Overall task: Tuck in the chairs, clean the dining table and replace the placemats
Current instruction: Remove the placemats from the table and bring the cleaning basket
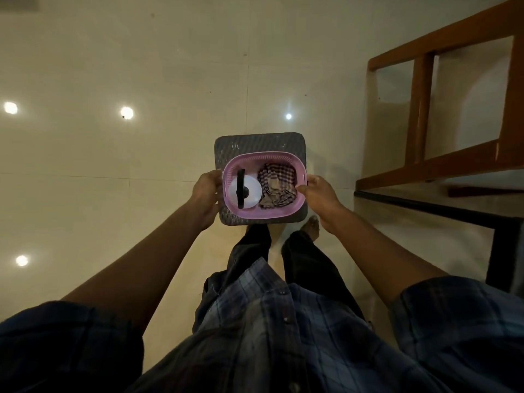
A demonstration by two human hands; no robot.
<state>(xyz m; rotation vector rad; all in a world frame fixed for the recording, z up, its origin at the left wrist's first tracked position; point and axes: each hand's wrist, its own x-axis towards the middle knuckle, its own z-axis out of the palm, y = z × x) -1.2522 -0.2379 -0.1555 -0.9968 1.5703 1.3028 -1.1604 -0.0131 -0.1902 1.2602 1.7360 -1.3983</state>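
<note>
I carry a pink plastic basket [283, 211] in front of me, resting on a stack of grey woven placemats [259, 143]. My left hand [205, 194] grips the left side of the basket and mats. My right hand [319, 194] grips the right side, thumb on the basket rim. Inside the basket lie a checked cloth [276, 184] on the right and a white spray bottle with a black nozzle [244, 191] on the left.
A brown wooden chair frame [425, 109] stands at the upper right. A dark-edged table [442, 208] runs along the right. Glossy pale floor tiles [113, 165] spread to the left and ahead, reflecting ceiling lights. My legs and bare foot show below the basket.
</note>
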